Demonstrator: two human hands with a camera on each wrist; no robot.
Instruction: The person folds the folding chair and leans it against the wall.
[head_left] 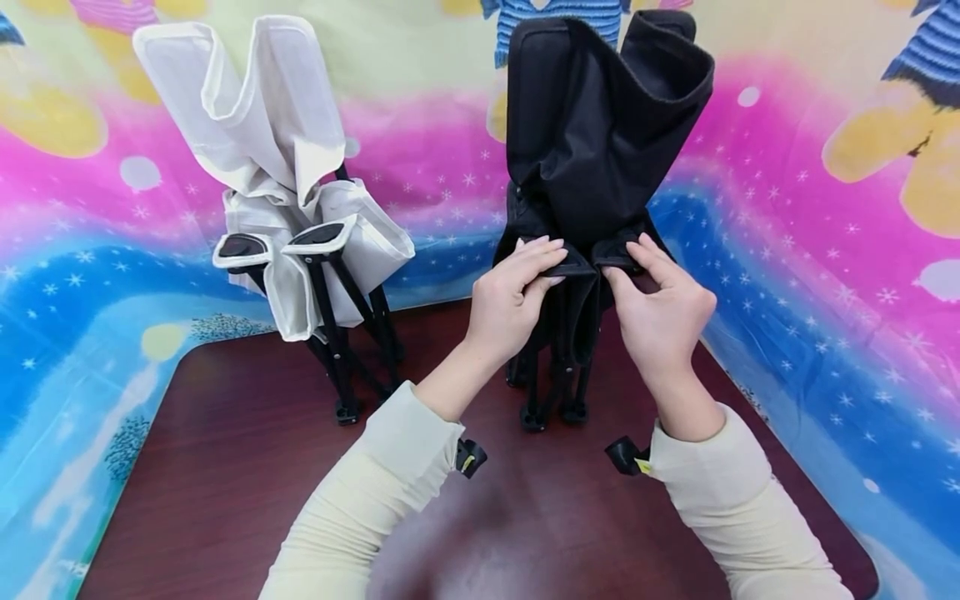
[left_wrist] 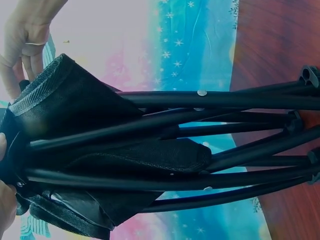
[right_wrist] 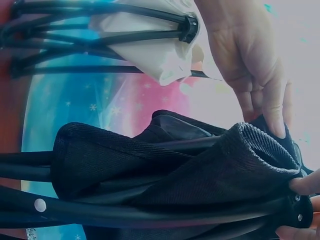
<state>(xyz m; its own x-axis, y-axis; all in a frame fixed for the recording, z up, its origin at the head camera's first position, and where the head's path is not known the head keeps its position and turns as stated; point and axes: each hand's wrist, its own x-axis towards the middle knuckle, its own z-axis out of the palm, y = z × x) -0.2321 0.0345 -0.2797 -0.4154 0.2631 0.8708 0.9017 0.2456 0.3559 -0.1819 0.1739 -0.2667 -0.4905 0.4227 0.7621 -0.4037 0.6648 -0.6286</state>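
A black folding chair [head_left: 592, 142] stands folded upright on the table, its fabric back sagging in a fold. My left hand [head_left: 510, 300] pinches the left front corner of its seat, thumb below and fingers on top. At the right front corner, my right hand [head_left: 663, 312] grips the fabric edge the same way. Between the two corners the seat cloth [right_wrist: 215, 175] droops in a deep fold. Thin black legs [left_wrist: 165, 180] run close together beneath it in the left wrist view.
To the left, a white folding chair [head_left: 277, 108] stands partly folded on the dark red table [head_left: 225, 467]. A colourful printed cloth [head_left: 442, 150] hangs behind and around the table. Small black straps [head_left: 471, 458] stick out at the cuffs.
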